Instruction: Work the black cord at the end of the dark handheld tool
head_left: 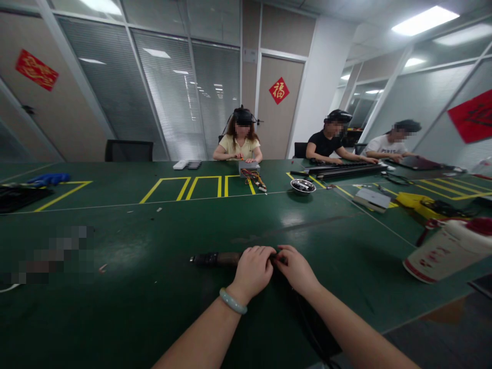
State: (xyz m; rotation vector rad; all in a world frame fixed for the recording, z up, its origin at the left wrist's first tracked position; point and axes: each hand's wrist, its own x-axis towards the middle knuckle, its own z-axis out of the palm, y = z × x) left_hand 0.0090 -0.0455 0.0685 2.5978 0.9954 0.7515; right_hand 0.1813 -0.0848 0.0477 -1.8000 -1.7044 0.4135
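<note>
A dark electric screwdriver (226,259) lies across the green table in front of me, its tip pointing left. My left hand (254,270), with a pale bangle at the wrist, is closed over the right part of its body. At the tool's right end, the fingers of my right hand (292,267) pinch together around the end where a black cable (307,320) seems to join. That cable runs down toward the table's near edge. My fingers hide the joint, and both hands meet there.
A white cup with a red lid (448,251) stands at the right. Beyond are a metal bowl (303,186), a white box (371,200) and a yellow tool (417,205). Across the table, a person handles a grey power supply (249,169); two others sit right.
</note>
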